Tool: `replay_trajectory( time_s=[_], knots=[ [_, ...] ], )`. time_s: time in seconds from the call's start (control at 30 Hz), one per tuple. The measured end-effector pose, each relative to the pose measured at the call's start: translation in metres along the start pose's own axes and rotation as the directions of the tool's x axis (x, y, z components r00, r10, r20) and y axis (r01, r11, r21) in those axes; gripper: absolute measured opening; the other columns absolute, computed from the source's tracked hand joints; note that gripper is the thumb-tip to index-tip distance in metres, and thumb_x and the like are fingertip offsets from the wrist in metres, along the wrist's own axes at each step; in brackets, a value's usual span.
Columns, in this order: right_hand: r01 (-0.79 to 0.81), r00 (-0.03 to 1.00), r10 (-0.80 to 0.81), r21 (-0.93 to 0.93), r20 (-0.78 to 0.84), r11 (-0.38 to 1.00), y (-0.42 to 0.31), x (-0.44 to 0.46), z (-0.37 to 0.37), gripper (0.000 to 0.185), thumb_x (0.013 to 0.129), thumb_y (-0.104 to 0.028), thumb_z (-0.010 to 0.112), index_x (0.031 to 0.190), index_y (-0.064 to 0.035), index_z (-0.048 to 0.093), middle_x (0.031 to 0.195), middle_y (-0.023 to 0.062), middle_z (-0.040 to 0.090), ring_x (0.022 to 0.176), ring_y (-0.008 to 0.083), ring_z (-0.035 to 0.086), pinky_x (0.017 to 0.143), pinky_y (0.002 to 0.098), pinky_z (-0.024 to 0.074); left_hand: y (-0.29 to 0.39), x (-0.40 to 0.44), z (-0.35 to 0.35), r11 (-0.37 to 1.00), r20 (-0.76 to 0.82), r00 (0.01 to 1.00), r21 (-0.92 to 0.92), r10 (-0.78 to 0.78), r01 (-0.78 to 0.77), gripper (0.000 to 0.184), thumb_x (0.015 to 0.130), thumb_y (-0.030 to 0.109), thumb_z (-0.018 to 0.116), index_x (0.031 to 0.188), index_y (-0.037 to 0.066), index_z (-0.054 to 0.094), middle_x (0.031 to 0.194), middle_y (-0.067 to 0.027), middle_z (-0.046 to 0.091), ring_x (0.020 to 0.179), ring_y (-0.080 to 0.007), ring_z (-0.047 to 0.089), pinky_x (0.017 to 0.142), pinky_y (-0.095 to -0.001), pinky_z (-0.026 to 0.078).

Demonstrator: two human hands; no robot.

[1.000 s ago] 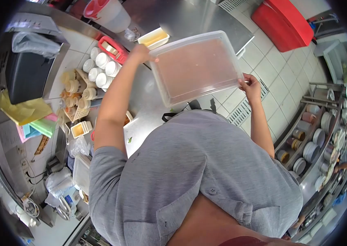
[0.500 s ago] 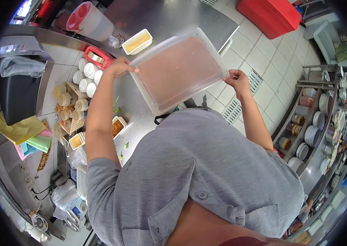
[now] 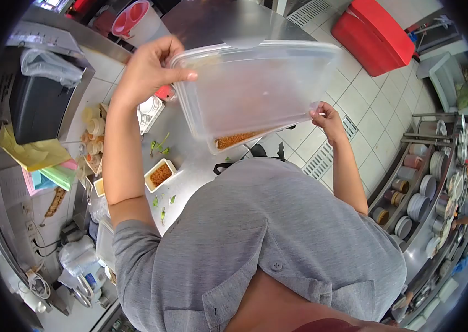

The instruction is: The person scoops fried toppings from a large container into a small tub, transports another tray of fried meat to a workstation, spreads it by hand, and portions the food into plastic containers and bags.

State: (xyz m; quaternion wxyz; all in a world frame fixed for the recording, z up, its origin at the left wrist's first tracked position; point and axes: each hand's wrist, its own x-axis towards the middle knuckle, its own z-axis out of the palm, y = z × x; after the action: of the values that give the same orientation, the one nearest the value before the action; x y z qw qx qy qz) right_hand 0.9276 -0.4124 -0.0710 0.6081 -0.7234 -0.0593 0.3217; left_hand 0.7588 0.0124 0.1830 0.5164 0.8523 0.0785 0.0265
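A translucent plastic lid (image 3: 261, 88) is tilted up over a rectangular plastic container (image 3: 214, 148). Orange-brown crumbly food (image 3: 236, 139) shows in the container below the lid's near edge. My left hand (image 3: 153, 69) is closed on the lid's left end, thumb on top. At the right corner, my right hand (image 3: 329, 119) pinches the lid's edge between thumb and fingers. Most of the container is hidden behind the lid. A small white tub (image 3: 160, 175) of similar brown food stands on the steel counter (image 3: 181, 191), left of my body.
Green leafy scraps (image 3: 159, 146) lie on the counter. White stacked cups (image 3: 150, 108) and sauce bottles (image 3: 94, 127) stand at the left. Behind the lid is a white bucket with red inside (image 3: 134, 22). A red cooler (image 3: 372, 39) sits on the tiled floor; shelves of dishes (image 3: 416, 188) line the right.
The lid's left side has risen and tilted, uncovering food in the container beneath. My left hand has moved up with it; my right hand stays at the right corner.
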Motion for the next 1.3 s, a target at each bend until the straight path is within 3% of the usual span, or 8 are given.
replay_trajectory(
  time_s=[0.1,0.3,0.5,0.63,0.7,0.93,1.23,1.3],
  knots=[
    [0.047,0.999,-0.051,-0.182,-0.017,0.982,-0.008,0.009,-0.018,0.031,0.090,-0.010,0.075,0.118,-0.0011,0.065,0.107,0.0052,0.067,0.095,0.0134,0.063,0.082,0.0302,0.0556,0.043,-0.002,0.000,0.936,-0.108,0.951,0.238,0.290,-0.259,0.032,0.072,0.012,0.090,0.084,0.005,0.061,0.077,0.0053,0.059,0.071,-0.0050,0.055,0.062,-0.0228,0.044],
    [-0.135,0.957,-0.116,0.763,0.265,0.632,-0.110,-0.009,-0.045,0.037,0.104,-0.012,0.047,0.131,0.0129,0.051,0.123,0.0251,0.064,0.110,0.0344,0.067,0.092,0.0433,0.0616,0.075,0.028,0.014,0.696,-0.300,0.643,0.468,0.705,-0.544,0.019,0.072,0.000,0.079,0.078,0.005,0.061,0.084,-0.0032,0.061,0.080,-0.0203,0.059,0.076,-0.0326,0.046],
    [-0.113,0.951,-0.207,0.879,0.231,0.463,-0.104,0.022,-0.077,0.035,0.104,-0.007,0.046,0.129,0.0168,0.046,0.126,0.0295,0.061,0.112,0.0386,0.066,0.094,0.0395,0.0616,0.027,0.076,0.038,0.465,-0.235,0.434,0.683,0.870,-0.563,0.027,0.072,0.002,0.081,0.093,0.005,0.063,0.089,-0.0032,0.064,0.091,-0.0158,0.060,0.073,-0.0282,0.048],
    [0.141,0.986,-0.155,0.795,-0.060,0.590,-0.087,0.070,-0.084,0.039,0.104,-0.005,0.043,0.134,0.0181,0.037,0.135,0.0359,0.052,0.118,0.0442,0.062,0.098,0.0438,0.0599,-0.003,0.048,0.041,0.808,-0.430,0.712,0.482,0.555,-0.338,0.050,0.087,0.007,0.074,0.131,0.008,0.052,0.101,-0.0051,0.066,0.101,-0.0173,0.063,0.083,-0.0264,0.051],
    [0.136,0.984,-0.178,0.735,-0.022,0.664,-0.059,0.106,-0.097,0.042,0.106,-0.005,0.038,0.143,0.0112,0.028,0.139,0.0365,0.049,0.118,0.0471,0.061,0.097,0.0453,0.0600,-0.038,0.023,0.041,0.942,-0.658,0.710,0.336,0.251,-0.021,0.019,0.084,0.017,0.081,0.091,0.005,0.068,0.084,0.0029,0.063,0.076,-0.0078,0.056,0.068,-0.0246,0.046],
    [0.122,0.966,0.054,0.627,-0.254,0.770,0.058,0.207,-0.110,0.047,0.110,-0.012,0.029,0.154,-0.0162,0.014,0.145,0.0340,0.044,0.122,0.0523,0.056,0.097,0.0510,0.0583,-0.144,-0.122,0.158,0.943,-0.365,0.875,-0.215,-0.317,0.252,0.023,0.090,0.020,0.077,0.108,0.011,0.067,0.085,0.0020,0.059,0.075,-0.0087,0.052,0.069,-0.0255,0.046],
    [-0.163,0.965,0.234,0.422,-0.122,0.892,0.096,0.233,-0.072,0.059,0.104,-0.005,0.046,0.152,-0.0081,0.013,0.141,0.0220,0.048,0.115,0.0448,0.061,0.087,0.0495,0.0617,-0.145,-0.203,0.216,0.831,-0.640,0.552,-0.277,-0.534,0.483,0.020,0.094,0.024,0.069,0.103,0.006,0.067,0.099,-0.0113,0.062,0.087,-0.0279,0.062,0.080,-0.0368,0.050],
    [-0.174,0.890,0.283,0.306,-0.358,0.936,0.076,0.223,-0.055,0.051,0.099,-0.007,0.057,0.144,-0.0023,0.035,0.129,0.0208,0.057,0.107,0.0382,0.064,0.079,0.0476,0.0609,-0.139,-0.209,0.202,0.846,-0.681,0.541,-0.232,-0.494,0.480,0.020,0.098,0.023,0.063,0.107,0.006,0.068,0.099,-0.0120,0.062,0.088,-0.0293,0.062,0.080,-0.0372,0.050]
  ],
)
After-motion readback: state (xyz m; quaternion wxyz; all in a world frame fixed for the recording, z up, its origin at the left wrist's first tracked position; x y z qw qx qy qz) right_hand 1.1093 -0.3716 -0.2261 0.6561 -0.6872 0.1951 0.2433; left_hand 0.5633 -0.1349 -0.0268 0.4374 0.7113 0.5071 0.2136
